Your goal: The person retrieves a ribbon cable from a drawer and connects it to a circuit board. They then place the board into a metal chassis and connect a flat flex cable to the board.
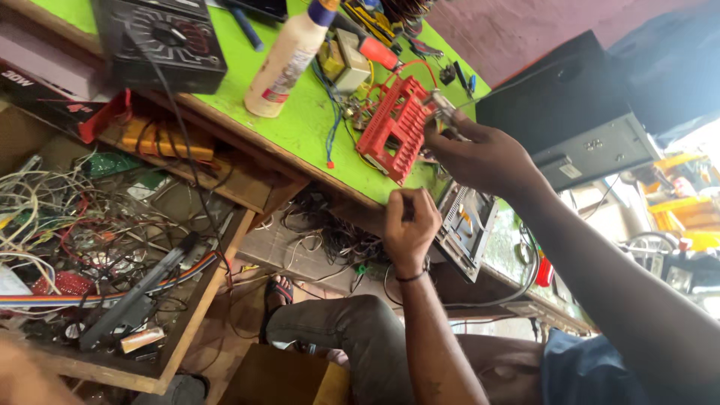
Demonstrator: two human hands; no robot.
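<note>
Pinching small metal part [442, 112] w/ right hand [484, 154] at red frame [396, 127]; frame tilted, long axis diagonal. Left hand [409, 225] fisted, contents unclear.

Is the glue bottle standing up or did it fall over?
Standing up. The cream bottle rests on its base on the green table, blue cap on top; it only looks slanted because the head camera is tilted.
</note>
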